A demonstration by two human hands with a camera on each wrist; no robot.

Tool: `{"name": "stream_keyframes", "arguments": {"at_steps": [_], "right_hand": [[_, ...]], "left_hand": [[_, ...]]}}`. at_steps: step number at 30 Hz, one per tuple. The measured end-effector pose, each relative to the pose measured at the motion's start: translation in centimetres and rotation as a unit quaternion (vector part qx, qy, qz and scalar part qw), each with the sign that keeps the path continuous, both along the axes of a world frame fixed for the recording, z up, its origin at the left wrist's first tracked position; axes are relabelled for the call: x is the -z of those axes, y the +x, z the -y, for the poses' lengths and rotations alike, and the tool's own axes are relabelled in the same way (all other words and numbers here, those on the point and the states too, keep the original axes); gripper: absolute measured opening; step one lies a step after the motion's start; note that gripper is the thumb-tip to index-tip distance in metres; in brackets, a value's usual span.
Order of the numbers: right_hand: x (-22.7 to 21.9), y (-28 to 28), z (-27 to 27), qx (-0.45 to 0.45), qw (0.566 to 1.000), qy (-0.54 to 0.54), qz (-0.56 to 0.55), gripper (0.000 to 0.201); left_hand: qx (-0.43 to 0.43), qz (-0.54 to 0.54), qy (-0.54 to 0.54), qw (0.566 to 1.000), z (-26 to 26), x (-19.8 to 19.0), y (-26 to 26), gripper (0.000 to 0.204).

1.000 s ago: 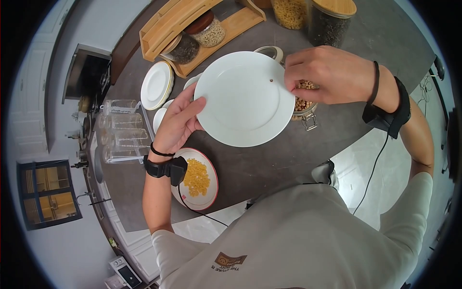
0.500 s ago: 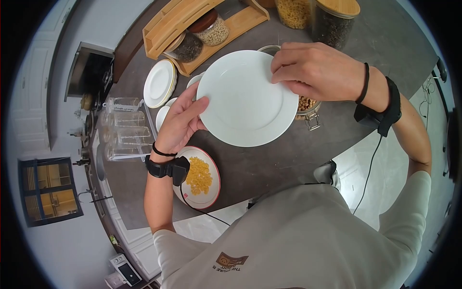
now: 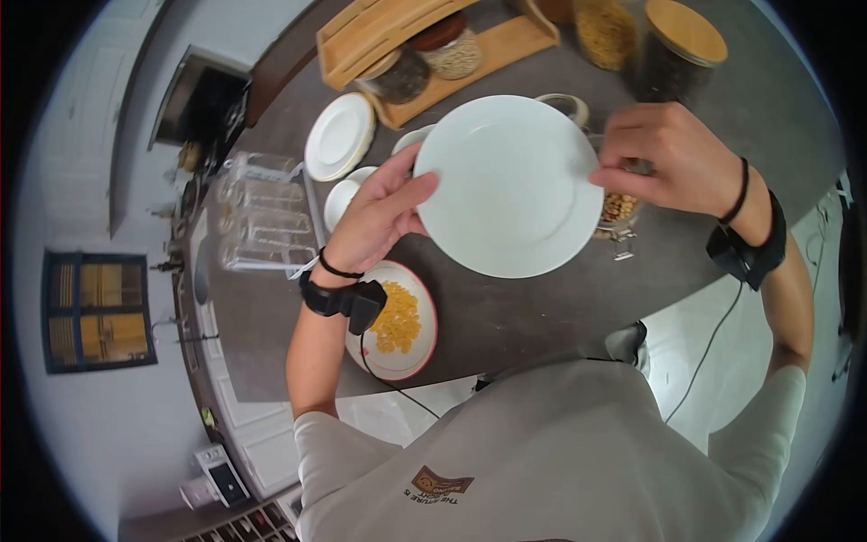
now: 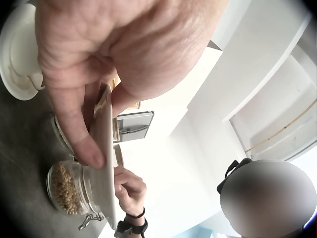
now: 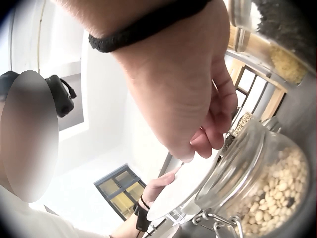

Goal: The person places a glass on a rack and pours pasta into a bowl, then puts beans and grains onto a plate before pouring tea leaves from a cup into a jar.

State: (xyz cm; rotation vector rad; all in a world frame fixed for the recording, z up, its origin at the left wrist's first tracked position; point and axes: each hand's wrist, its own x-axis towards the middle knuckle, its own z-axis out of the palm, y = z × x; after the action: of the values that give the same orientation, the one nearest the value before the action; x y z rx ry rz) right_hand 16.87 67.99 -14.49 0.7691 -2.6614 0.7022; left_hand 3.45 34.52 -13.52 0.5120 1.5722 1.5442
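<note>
My left hand point(image 3: 384, 208) grips the left rim of a white plate point(image 3: 510, 194), thumb on top and fingers beneath, holding it above the counter. No bean shows on the plate's face. Beside its right rim hovers my right hand point(image 3: 673, 158), fingers bent and thumb toward the edge, over a glass clip-top jar. Tan beans point(image 5: 277, 198) fill part of that jar point(image 4: 74, 186), whose wire clasp point(image 3: 623, 242) faces me. I cannot tell whether a bean sits between the right fingertips, since the fingers hide that spot.
A red-rimmed plate point(image 3: 420, 357) of yellow pasta lies near my left forearm. Glasses in a rack point(image 3: 271, 212), stacked white plates point(image 3: 339, 135) and cups stand left. Behind are a wooden shelf point(image 3: 506, 50) with jars and a tall wooden-lidded jar point(image 3: 677, 63).
The right hand went from over the jar onto the plate, where a small brown bean lay, then back to the jar side. That bean is gone from the plate. The left hand keeps its grip.
</note>
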Motion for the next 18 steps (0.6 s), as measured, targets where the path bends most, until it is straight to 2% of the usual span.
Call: {"name": "stream_keyframes", "arguments": {"at_steps": [4, 9, 14, 16, 18], "right_hand": [[0.5, -0.1, 0.3, 0.023, 0.996, -0.087, -0.008, 0.014], [0.9, -0.1, -0.2, 0.093, 0.984, -0.154, 0.015, 0.009], [3.2, -1.1, -1.3, 0.106, 0.959, -0.262, 0.026, 0.012], [4.2, -1.6, -1.6, 0.103, 0.945, -0.310, 0.033, 0.014], [5.0, -2.3, -1.6, 0.095, 0.929, -0.355, 0.039, 0.015]], "left_hand": [[-0.013, -0.010, -0.008, 1.000, 1.6, -0.5, -0.1, 0.053], [-0.118, -0.017, 0.028, 0.993, 4.8, -2.1, 0.8, 0.051], [-0.201, -0.045, 0.049, 0.977, 10.7, -2.8, -0.5, 0.050], [-0.263, -0.054, 0.049, 0.962, 11.4, -2.8, -0.5, 0.049], [-0.277, -0.054, 0.039, 0.959, 12.5, -2.4, -1.4, 0.047]]}}
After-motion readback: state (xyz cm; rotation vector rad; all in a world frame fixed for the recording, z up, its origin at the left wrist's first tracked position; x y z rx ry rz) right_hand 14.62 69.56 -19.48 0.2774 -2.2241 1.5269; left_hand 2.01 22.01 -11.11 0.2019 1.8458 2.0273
